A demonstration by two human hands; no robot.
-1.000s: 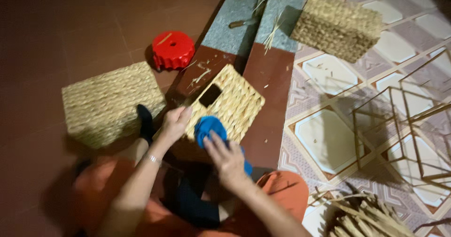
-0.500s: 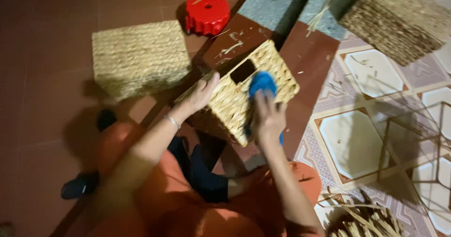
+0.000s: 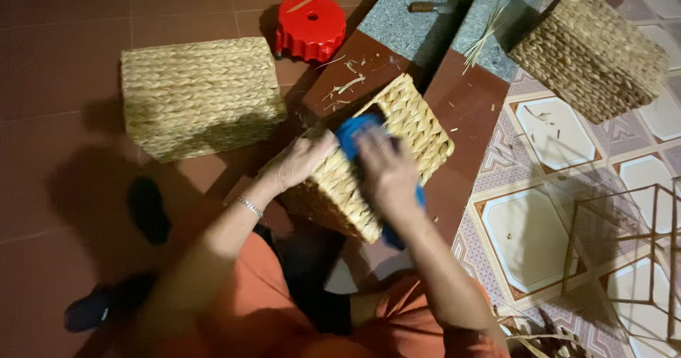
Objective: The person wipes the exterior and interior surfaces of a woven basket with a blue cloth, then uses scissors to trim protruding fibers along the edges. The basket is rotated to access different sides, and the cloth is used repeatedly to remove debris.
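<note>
Woven straw makes up a large box-shaped basket (image 3: 201,95) lying on the red floor tiles (image 3: 64,24), well apart from a second one (image 3: 592,49) at the upper right. Between them, a tilted woven basket (image 3: 404,127) rests against the person's lap. The left hand (image 3: 305,161) presses its near edge, fingers curled on the weave. The right hand (image 3: 389,175) lies over it, fingers closed on a blue object (image 3: 352,132). A red stool (image 3: 310,24) sits beyond.
</note>
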